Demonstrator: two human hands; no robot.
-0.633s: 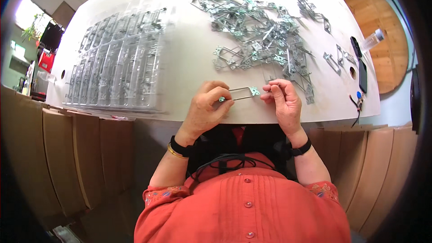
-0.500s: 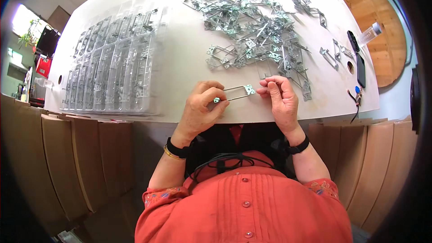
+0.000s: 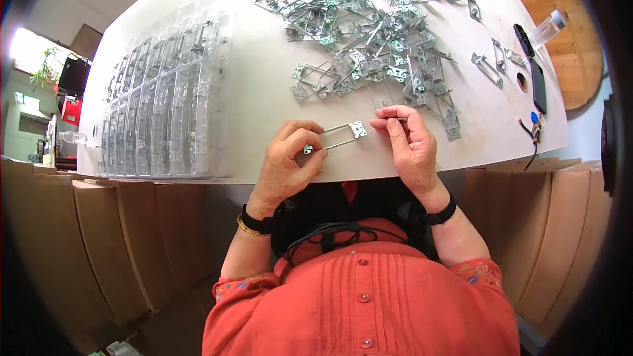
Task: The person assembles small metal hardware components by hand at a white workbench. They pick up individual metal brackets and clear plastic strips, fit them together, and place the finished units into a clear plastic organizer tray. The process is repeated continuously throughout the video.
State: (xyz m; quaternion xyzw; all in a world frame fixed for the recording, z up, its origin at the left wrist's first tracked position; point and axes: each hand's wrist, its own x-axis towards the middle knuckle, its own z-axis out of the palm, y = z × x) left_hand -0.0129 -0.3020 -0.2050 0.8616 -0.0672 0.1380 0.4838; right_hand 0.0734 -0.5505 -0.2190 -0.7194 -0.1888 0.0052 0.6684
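Observation:
My left hand [image 3: 290, 158] is closed on one end of a metal bracket [image 3: 357, 130], a narrow frame of two parallel rods with a holed plate at its free end. The plate inside my grip is mostly covered by fingers. Close by, my right hand [image 3: 410, 140] pinches a thin metal rod [image 3: 401, 119] between thumb and fingertips; most of it is hidden. The free end of the bracket points toward my right fingertips without touching them. Beyond both hands lies a tangled pile of similar metal brackets [image 3: 369, 39].
Clear plastic trays [image 3: 161, 99] filled with metal parts stand on the white table [image 3: 260, 102] at left. Loose brackets [image 3: 488, 69], a black phone [image 3: 539, 86], pliers [image 3: 535, 133] and a plastic bottle [image 3: 547, 29] lie at right. Cardboard boxes [image 3: 99, 244] line the near side.
The view has shifted slightly, so the table contents sit a little differently. My left hand keeps its hold on the bracket, and my right fingers have curled slightly, showing the thin rod between them.

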